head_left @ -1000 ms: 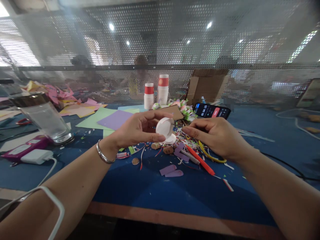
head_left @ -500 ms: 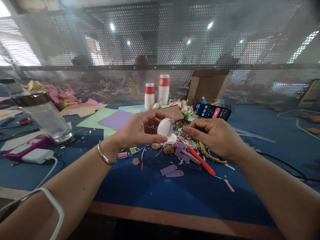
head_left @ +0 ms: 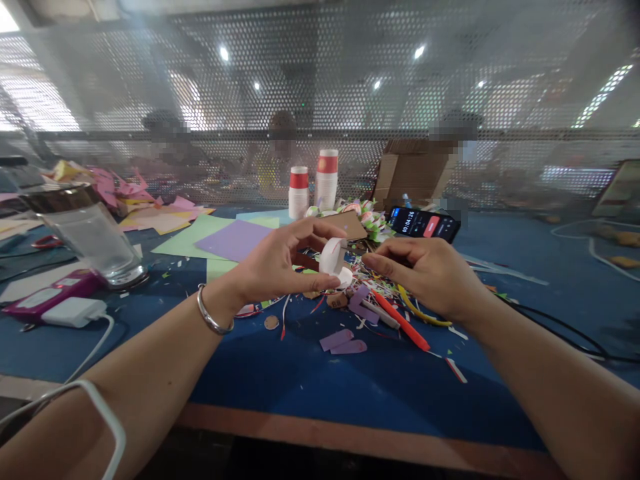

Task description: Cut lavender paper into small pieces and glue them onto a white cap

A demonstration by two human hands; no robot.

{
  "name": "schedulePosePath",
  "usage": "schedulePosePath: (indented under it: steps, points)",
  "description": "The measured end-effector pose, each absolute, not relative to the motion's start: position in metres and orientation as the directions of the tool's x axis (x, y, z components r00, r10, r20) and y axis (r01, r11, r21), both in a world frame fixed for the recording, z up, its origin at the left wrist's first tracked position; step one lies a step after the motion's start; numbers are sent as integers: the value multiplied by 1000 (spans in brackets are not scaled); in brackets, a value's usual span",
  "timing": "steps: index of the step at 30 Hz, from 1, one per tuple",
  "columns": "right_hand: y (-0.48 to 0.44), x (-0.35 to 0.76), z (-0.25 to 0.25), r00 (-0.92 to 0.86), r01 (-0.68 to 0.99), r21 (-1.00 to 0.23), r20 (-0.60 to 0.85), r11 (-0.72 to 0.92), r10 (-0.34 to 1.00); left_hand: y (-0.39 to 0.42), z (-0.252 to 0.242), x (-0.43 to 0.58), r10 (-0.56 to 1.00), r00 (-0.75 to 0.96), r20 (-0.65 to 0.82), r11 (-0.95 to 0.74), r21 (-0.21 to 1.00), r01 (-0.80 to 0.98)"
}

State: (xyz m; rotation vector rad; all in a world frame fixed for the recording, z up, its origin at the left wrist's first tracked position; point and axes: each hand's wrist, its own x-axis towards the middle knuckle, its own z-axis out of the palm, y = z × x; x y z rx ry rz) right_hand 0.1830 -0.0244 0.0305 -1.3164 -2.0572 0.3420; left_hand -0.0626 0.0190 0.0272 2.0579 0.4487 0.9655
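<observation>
My left hand pinches a small round white paper piece between thumb and fingers, above the table. It looks like the cut-down base of a paper cup, and a curved strip shows at its right side. Another white disc shows just below it. To the right, my right hand is closed in a pinch, its fingertips a little apart from the white piece; whatever it may hold is hidden. Beneath both hands lie paper scraps, an orange-red pen-like tool and purple paper pieces.
Stacked paper cups, paper flowers and a phone showing a timer stand farther back. At left are a glass of water, a purple power strip and coloured paper sheets. A cardboard box leans against the perforated screen.
The white paper piece has turned slightly in my left hand, showing its face more edge-on, and shifted a little right. My right hand is nearly unmoved.
</observation>
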Motion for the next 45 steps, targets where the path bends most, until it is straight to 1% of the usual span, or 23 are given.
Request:
schedulePosePath:
  steps: [8, 14, 19, 25, 37, 41, 45]
  points:
    - [-25, 185, 33, -287, 702, -536, 389, 468, 876, 21, 26, -64, 577, 662, 478, -569, 817, -94]
    - [-25, 185, 35, -300, 654, -597, 359, 465, 884, 23, 27, -65, 600, 680, 421, -455, 879, -143]
    - [-24, 185, 34, -307, 607, -671, 296, 425, 905, 25, 28, -68, 595, 715, 366, -349, 920, -179]
    - [-24, 185, 33, -323, 559, -731, 244, 392, 914, 26, 28, -68, 584, 740, 333, -254, 941, -224]
    - [-24, 187, 32, -334, 536, -756, 219, 376, 917, 24, 29, -70, 599, 738, 311, -251, 948, -196]
    - [-24, 185, 32, -328, 534, -752, 237, 386, 915, 26, 29, -70, 587, 742, 325, -224, 945, -237]
    - [-24, 184, 32, -323, 551, -727, 268, 410, 908, 27, 28, -70, 593, 737, 323, -228, 946, -231]
